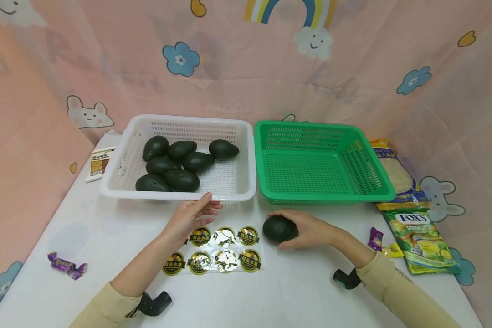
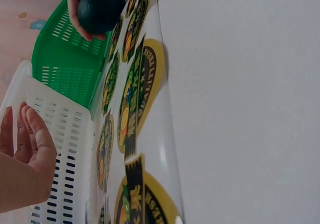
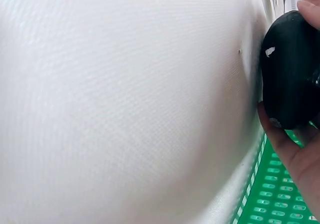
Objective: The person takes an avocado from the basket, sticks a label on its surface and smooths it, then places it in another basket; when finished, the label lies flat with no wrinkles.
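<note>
My right hand [image 1: 311, 229] grips a dark green avocado [image 1: 279, 228] just right of a sheet of round stickers [image 1: 225, 248]. In the right wrist view, thumb and fingers hold the avocado [image 3: 290, 68] at its two ends. My left hand [image 1: 191, 217] has nothing in it. Its fingers are loosely extended above the top of the sheet, close to the front wall of the white basket [image 1: 119, 193]. Several more avocados [image 1: 182, 181] lie in that basket. Beside it stands a green basket [image 1: 299, 175] with nothing inside. The left wrist view shows gold-and-black stickers [image 2: 142, 88] close up.
A purple wrapped candy [image 1: 67, 265] lies at the left. Another purple candy [image 1: 375, 238], a yellow candy [image 1: 392, 250], a green candy bag [image 1: 422, 241] and a blue-and-yellow bag [image 1: 397, 175] lie at the right. Behind the white basket's left side is a small packet [image 1: 99, 162].
</note>
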`<state>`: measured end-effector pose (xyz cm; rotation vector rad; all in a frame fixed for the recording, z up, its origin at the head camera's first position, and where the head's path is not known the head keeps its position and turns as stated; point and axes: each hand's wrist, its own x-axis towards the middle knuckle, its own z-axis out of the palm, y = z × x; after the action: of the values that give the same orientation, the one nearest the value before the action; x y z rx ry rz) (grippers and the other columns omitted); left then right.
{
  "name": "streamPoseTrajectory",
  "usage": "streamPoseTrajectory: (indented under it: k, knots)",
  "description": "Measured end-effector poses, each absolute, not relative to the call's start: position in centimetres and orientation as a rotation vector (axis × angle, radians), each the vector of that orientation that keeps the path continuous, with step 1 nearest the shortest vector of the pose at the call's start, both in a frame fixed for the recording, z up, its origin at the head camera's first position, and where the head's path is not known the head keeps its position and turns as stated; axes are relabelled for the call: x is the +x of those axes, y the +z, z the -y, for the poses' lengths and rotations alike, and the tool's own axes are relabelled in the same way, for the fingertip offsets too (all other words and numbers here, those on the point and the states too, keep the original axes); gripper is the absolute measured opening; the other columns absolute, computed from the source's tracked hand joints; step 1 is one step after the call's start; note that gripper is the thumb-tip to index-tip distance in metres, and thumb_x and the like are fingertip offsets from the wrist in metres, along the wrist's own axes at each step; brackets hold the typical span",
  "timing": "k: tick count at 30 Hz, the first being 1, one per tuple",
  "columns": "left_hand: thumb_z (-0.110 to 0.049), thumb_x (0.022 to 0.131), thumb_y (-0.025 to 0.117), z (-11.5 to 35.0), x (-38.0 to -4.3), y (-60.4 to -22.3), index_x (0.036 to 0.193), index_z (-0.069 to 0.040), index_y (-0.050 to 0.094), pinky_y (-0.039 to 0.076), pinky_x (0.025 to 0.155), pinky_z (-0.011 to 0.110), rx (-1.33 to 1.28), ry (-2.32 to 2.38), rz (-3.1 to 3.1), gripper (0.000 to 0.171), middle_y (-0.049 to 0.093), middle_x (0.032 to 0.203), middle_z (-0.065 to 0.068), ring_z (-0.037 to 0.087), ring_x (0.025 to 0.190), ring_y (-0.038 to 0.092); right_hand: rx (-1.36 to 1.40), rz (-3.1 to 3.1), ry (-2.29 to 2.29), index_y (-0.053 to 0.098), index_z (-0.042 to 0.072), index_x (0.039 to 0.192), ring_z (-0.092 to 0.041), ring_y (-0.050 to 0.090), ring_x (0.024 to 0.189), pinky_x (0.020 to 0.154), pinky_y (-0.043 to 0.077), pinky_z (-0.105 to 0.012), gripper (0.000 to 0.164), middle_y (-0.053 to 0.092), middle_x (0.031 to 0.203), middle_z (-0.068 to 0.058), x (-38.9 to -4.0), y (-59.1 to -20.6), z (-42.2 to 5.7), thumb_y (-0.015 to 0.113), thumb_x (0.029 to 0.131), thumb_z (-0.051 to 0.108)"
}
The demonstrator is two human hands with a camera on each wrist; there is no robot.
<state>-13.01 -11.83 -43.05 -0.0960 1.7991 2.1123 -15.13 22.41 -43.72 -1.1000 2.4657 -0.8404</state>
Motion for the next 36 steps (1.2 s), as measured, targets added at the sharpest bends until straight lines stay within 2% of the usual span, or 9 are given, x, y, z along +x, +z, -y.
streamPoseTrajectory:
  k: [8, 15, 21, 29, 32, 33, 36]
  knots:
    - [-0.046, 0.099, 0.053, 11.8, -13.0, -43.1, 0.126, 0.012, 0.057, 0.054, 0.085, 0.028, -0.096, 2.12, -1.803, 0.064, 0.071, 0.105, 0.002, 0.014, 0.094, 0.063, -1.048, -2.55, -0.886, 0.05, 0.013, 0.138, -0.021, 0.052, 0.123, 0.099, 0.044, -0.046, 0.074, 0.057, 0.134, -0.002, -15.2, -44.3, -22.3, 0.084, 0.077, 0.037]
    - [-0.045, 0.099, 0.054, 11.8, -13.0, -43.1, 0.119, 0.006, 0.065, 0.054, 0.086, 0.031, -0.092, 2.118, -1.805, 0.056, 0.071, 0.105, 0.003, 0.023, 0.102, 0.063, -1.018, -2.651, -0.951, 0.052, 0.006, 0.136, -0.021, 0.052, 0.124, 0.101, 0.043, -0.044, 0.072, 0.056, 0.134, -0.002, -15.6, -44.5, -22.3, 0.085, 0.076, 0.03]
    - [-0.047, 0.098, 0.054, 11.8, -13.1, -43.1, 0.118, 0.004, 0.065, 0.053, 0.089, 0.033, -0.099, 2.103, -1.819, 0.056, 0.071, 0.106, 0.003, 0.027, 0.106, 0.062, -1.064, -2.664, -0.937, 0.055, 0.008, 0.135, -0.019, 0.051, 0.125, 0.102, 0.042, -0.041, 0.071, 0.057, 0.134, -0.001, -15.7, -44.1, -22.5, 0.086, 0.075, 0.03]
    - [-0.047, 0.098, 0.055, 11.8, -13.0, -43.1, 0.118, 0.004, 0.066, 0.054, 0.086, 0.029, -0.114, 2.107, -1.816, 0.055, 0.071, 0.108, 0.005, 0.026, 0.105, 0.062, -1.094, -2.725, -0.94, 0.057, 0.008, 0.132, -0.02, 0.053, 0.124, 0.101, 0.043, -0.04, 0.065, 0.06, 0.131, -0.002, -15.5, -43.9, -22.6, 0.085, 0.077, 0.028]
    - [-0.046, 0.099, 0.053, 11.7, -12.8, -43.2, 0.122, 0.003, 0.064, 0.052, 0.09, 0.034, -0.028, 2.048, -1.874, 0.055, 0.069, 0.115, 0.009, 0.027, 0.108, 0.06, -1.144, -2.749, -0.957, 0.058, 0.008, 0.13, -0.021, 0.053, 0.123, 0.1, 0.044, -0.04, 0.062, 0.06, 0.13, -0.002, -15.2, -43.7, -22.6, 0.085, 0.077, 0.026]
    - [-0.046, 0.099, 0.054, 11.6, -12.6, -43.3, 0.124, 0.0, 0.064, 0.051, 0.093, 0.036, 0.024, 1.974, -1.946, 0.053, 0.068, 0.118, 0.008, 0.026, 0.111, 0.059, -1.172, -2.756, -0.964, 0.059, 0.009, 0.13, -0.021, 0.054, 0.123, 0.1, 0.044, -0.039, 0.061, 0.06, 0.13, -0.002, -15.0, -43.6, -22.7, 0.085, 0.077, 0.025]
    - [-0.046, 0.096, 0.059, 11.0, -11.9, -44.0, 0.129, -0.004, 0.061, 0.045, 0.099, 0.044, 0.324, 1.576, -2.292, 0.053, 0.062, 0.127, 0.009, 0.03, 0.119, 0.054, -1.328, -2.753, -1.002, 0.061, 0.009, 0.126, -0.023, 0.054, 0.122, 0.103, 0.041, -0.031, 0.052, 0.061, 0.129, -0.004, -14.6, -43.6, -22.6, 0.082, 0.08, 0.021]
